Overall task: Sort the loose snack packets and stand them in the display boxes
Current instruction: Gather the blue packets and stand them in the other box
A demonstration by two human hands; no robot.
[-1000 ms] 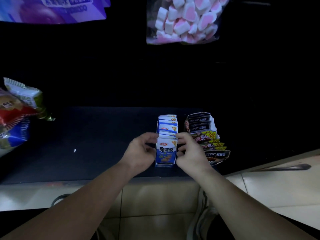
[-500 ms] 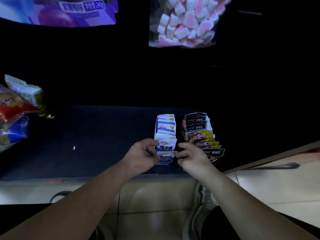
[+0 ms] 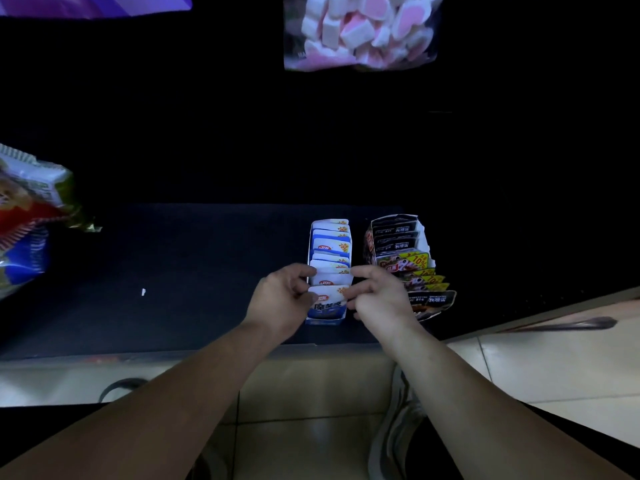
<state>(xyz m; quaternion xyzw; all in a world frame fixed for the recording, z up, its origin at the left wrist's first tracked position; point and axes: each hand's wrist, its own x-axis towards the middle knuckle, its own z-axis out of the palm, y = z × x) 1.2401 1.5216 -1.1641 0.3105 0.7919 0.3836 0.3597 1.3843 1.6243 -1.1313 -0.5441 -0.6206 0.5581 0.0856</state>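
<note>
Far left: we saw crinkled green, red and blue foil snack bags [image 3: 24, 216] piled at the frame's edge.
Top left: a glossy purple plastic bag [image 3: 93, 5] was cut off by the frame.
Shelf: the dark flat shelf surface [image 3: 173, 271] carried a small white scrap [image 3: 143, 292], well apart from the boxes.
Left hand: our left hand [image 3: 280, 296] had its fingers curled, pinching the left edge of the front blue-and-white foil packet [image 3: 327, 303].
Packet's place: it stood at the near end of the narrow blue-and-white cardboard display box [image 3: 325, 320], ahead of a row of matching packets, between our two hands.
Right hand: our right hand [image 3: 377, 299] pinched the same packet's right edge, fingers curled.
Second box: a white cardboard display box [image 3: 420, 237] stood just beside that hand, holding black and yellow-topped foil packets [image 3: 405, 261] fanned and leaning towards us.
Above: we noted a clear plastic bag of pink-and-white marshmallows [image 3: 360, 29].
Lower right: a pale tiled floor [image 3: 554, 368] lay below the shelf edge.
</note>
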